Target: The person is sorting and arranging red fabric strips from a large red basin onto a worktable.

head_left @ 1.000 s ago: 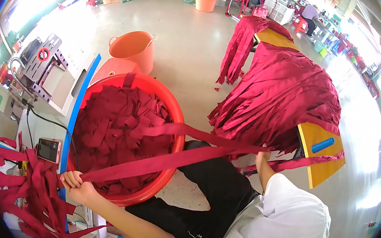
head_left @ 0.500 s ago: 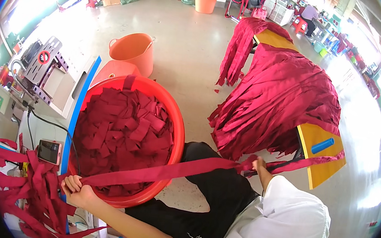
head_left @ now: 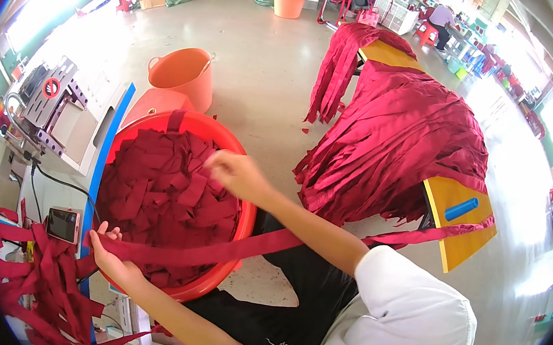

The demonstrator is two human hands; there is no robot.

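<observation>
A long dark red fabric strip [head_left: 214, 252] runs from my left hand [head_left: 115, 260] across the front of the tub and over my lap to the right. My left hand holds its left end beside the blue table edge, with the strip between thumb and fingers. Over the tub's right side is my right hand [head_left: 239, 174], smeared by motion, so its fingers cannot be made out. Below it, the round red tub [head_left: 249, 218] is filled with short cut fabric pieces [head_left: 153, 193] in the same dark red. My right forearm passes above the strip.
A long bundle of red strips [head_left: 394, 144] drapes over a yellow-topped bench [head_left: 461, 242] at right, with a blue tube [head_left: 461, 209] on it. At left stand a machine [head_left: 55, 102], a phone-like device [head_left: 63, 224] and tangled strips [head_left: 53, 277]. An orange bucket [head_left: 182, 78] stands beyond the tub.
My right hand has let go of the strip at the right and moved up and left over the tub. The strip now sags lower. My left hand stays near the table edge, its fingers shifted.
</observation>
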